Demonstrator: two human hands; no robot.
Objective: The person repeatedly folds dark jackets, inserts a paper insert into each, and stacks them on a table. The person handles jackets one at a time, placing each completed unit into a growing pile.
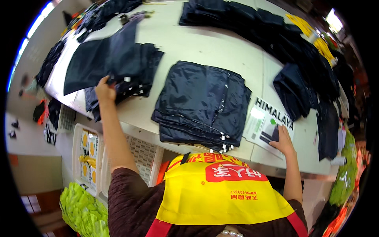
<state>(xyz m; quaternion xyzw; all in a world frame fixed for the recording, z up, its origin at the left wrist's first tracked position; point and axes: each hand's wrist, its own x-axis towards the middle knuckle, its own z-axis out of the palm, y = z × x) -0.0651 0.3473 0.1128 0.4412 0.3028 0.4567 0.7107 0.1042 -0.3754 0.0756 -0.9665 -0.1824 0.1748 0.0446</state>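
Note:
My left hand (106,90) is closed on the near edge of a dark navy garment (104,59). That garment lies spread over a pile of dark folded garments with small white tags, at the left of the table. My right hand (283,140) rests on a flat white printed package (262,128) with a picture of dark clothing on it. Its fingers are stretched out, with the thumb toward the table's near edge. Between my hands sits a stack of shiny black folded garments (201,93), white tags showing along its near edge.
Long rows of dark garments (244,19) line the far and right side of the white table (189,41). A folded dark garment (294,89) lies beyond the package. Below the left edge stand white plastic crates (134,162) and a green plastic bag (85,207).

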